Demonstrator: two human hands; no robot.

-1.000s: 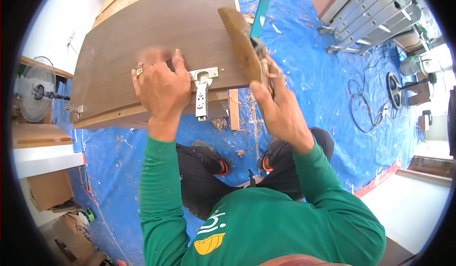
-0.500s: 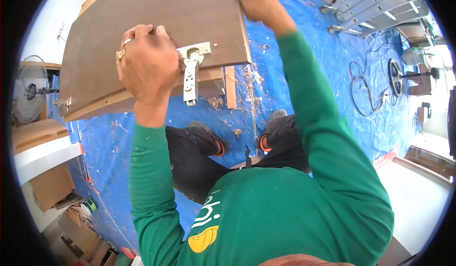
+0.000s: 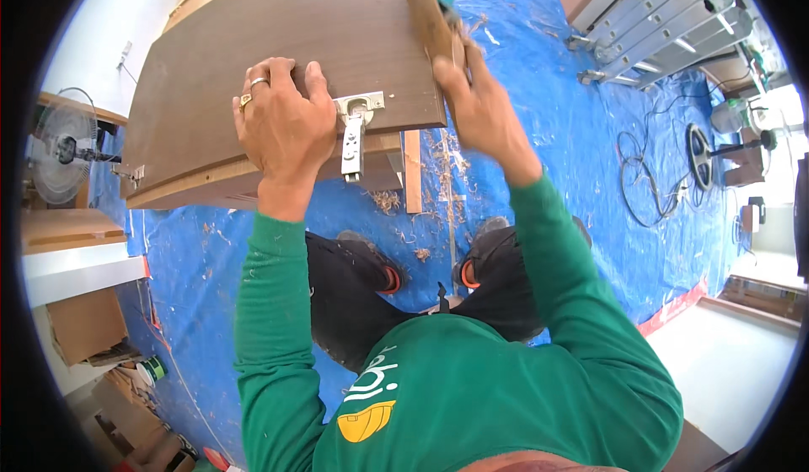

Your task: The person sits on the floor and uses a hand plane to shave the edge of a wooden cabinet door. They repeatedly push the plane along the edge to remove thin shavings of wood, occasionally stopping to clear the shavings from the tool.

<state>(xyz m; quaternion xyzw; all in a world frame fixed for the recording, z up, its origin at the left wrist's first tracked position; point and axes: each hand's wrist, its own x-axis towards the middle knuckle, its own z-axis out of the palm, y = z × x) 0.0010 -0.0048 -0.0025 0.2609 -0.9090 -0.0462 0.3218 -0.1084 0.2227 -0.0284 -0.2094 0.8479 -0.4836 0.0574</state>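
Observation:
A brown cabinet door (image 3: 278,25) lies flat on a box-like wooden support. My left hand (image 3: 291,122) rests on its face near the close edge, fingers slightly spread. Just right of that hand, a metal hinge (image 3: 354,131) is fixed at the door's edge, its arm pointing toward me. A second hinge (image 3: 131,175) sits at the left corner. At the door's right edge, my right hand (image 3: 484,105) is closed round a tan wooden tool with a teal piece sticking out, apparently a wooden hand plane (image 3: 425,13). Its far end is cut off by the frame.
Blue plastic sheeting (image 3: 590,177) covers the floor, with curly wood shavings (image 3: 386,202) and a wood strip (image 3: 412,173) below the door. A fan (image 3: 63,147) stands left. A folded metal ladder (image 3: 674,17) and a black cable (image 3: 636,181) lie right.
My right hand has come back toward me along the door's right edge, bringing the wooden tool into view. My left hand and the door appear shifted slightly right in view.

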